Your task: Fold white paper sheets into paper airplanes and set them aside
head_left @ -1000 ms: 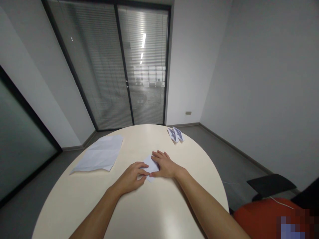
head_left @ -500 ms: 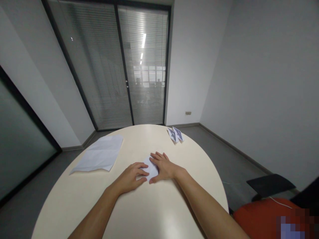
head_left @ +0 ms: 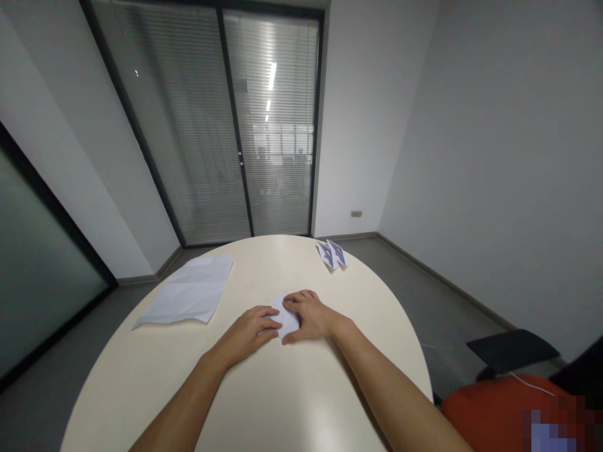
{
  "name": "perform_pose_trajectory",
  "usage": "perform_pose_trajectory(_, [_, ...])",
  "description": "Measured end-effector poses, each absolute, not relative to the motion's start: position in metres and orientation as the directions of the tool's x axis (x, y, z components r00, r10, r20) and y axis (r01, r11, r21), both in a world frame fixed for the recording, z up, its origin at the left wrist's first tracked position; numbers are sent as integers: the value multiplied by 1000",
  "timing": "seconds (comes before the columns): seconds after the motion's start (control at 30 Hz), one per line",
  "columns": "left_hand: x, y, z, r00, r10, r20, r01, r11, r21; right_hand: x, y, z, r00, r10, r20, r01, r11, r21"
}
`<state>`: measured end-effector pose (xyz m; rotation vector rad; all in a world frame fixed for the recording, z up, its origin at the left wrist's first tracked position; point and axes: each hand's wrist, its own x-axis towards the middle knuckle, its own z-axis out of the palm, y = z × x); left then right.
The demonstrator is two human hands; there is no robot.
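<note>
A small piece of folded white paper (head_left: 285, 321) lies near the middle of the round table. My left hand (head_left: 252, 329) holds its left side, fingertips resting over the edge and thumb close to the near side. On the right, my right hand (head_left: 311, 317) is bent around the paper, its index finger at the far part and its thumb at the near corner. The fingers of both hands cover parts of the paper, so its full outline is hidden.
A larger creased white sheet (head_left: 191, 292) lies at the table's left. Folded printed papers (head_left: 332, 255) stand near the far right edge of the pale round table (head_left: 264, 402). An orange chair seat (head_left: 485, 408) with a black armrest (head_left: 513, 349) is at lower right.
My right hand's fingers have drawn in and curled slightly at the paper's far side. My left hand's thumb has shifted a little upward. The other papers have stayed put.
</note>
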<state>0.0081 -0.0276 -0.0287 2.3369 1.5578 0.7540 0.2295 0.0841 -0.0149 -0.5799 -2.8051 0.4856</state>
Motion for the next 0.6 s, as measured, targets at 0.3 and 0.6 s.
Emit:
perform_pose_trajectory(0.3, [8, -29, -27, 307, 904, 298, 811, -412, 415, 231, 83, -13, -895, 429, 125, 358, 856, -374])
perform_pose_trajectory(0.6, [7, -28, -29, 315, 898, 308, 820, -421, 387, 230, 83, -11, -902, 421, 100, 358, 855, -374])
